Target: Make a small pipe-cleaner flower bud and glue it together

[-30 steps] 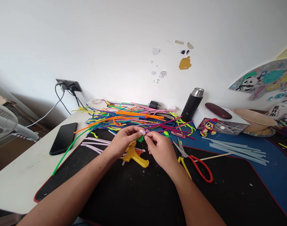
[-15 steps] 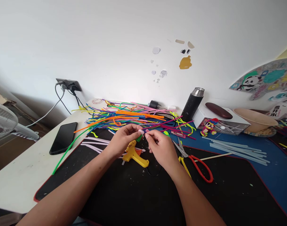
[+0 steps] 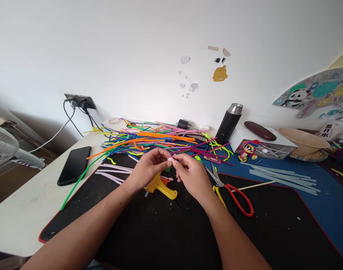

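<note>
Okay, so the left hand (image 3: 150, 167) and the right hand (image 3: 193, 175) are coming together fingertip to fingertip above a black mat (image 3: 160, 232), and both are pinching one tiny pale pinkish piece (image 3: 170, 159). The fingers are covering most of it, so I'm not making out its shape. A bit of green (image 3: 168, 169) is peeking out just below. Partly under the left hand, a yellow glue gun (image 3: 163, 188) is lying on the mat. Pale lilac pipe cleaners (image 3: 115, 167) are lying left of that hand, and a wild colourful heap of them (image 3: 166, 138) is sprawling behind both hands. Red-handled scissors (image 3: 221, 183) are resting to the right of the right hand, blades parted, near a thin stick (image 3: 256, 186). Farther right, translucent bluish sticks (image 3: 284, 181) are lying near a little figure (image 3: 248, 150). Way left, a black phone (image 3: 74, 165) is sitting on the white tabletop (image 3: 16, 221).
</note>
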{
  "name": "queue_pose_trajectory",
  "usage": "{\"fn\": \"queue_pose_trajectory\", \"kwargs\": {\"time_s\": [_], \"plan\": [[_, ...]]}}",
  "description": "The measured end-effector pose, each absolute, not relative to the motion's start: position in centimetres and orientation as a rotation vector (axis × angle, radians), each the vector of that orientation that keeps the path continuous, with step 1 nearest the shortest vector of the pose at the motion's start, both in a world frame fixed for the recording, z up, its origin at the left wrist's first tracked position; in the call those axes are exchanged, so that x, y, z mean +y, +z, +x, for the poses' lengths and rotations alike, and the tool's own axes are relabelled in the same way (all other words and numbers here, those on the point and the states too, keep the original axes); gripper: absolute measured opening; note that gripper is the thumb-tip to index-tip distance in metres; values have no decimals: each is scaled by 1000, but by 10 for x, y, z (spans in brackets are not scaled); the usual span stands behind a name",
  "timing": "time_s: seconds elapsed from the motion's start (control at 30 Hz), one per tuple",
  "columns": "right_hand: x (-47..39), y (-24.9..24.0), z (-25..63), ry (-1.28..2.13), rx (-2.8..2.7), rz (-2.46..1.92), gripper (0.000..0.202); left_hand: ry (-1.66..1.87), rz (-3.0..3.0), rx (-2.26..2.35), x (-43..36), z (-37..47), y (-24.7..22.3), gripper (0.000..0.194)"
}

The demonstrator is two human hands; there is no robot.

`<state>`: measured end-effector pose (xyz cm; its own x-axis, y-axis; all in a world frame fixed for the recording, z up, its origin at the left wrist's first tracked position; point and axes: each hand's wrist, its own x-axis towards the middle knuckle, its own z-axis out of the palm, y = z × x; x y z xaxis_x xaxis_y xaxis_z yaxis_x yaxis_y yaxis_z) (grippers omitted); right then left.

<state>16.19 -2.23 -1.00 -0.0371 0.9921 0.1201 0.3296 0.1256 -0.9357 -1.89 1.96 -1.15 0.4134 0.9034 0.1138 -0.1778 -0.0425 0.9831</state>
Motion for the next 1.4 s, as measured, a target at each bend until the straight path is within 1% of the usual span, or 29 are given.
{"fn": "queue_pose_trajectory", "kwargs": {"time_s": [0.17, 0.33, 0.47, 0.6, 0.77, 0.93, 1.07, 1.4], "plan": [[-22, -10, 161, 949, -1519, -1338, 25, 1045, 1352, 748, 19, -18, -14, 39], [-20, -11, 160, 1068, -1470, -1321, 29, 1081, 1421, 789, 20, -18, -17, 37], [-20, -11, 160, 1140, -1424, -1300, 31, 1096, 1582, 854, 17, -18, -18, 27], [-20, -11, 159, 1138, -1406, -1294, 27, 1088, 1798, 944, 11, -17, -16, 16], [-20, -10, 159, 1188, -1369, -1257, 28, 1153, 1878, 1029, 5, -15, -12, 11], [-20, -7, 157, 1289, -1269, -1183, 33, 1239, 1841, 1036, 2, -13, -12, 9], [-20, -7, 154, 1323, -1219, -1133, 34, 1258, 1931, 1046, 1, -13, -14, 5], [-20, -8, 152, 1390, -1135, -1072, 38, 1282, 2012, 1031, -2, -13, -11, 11]]}}
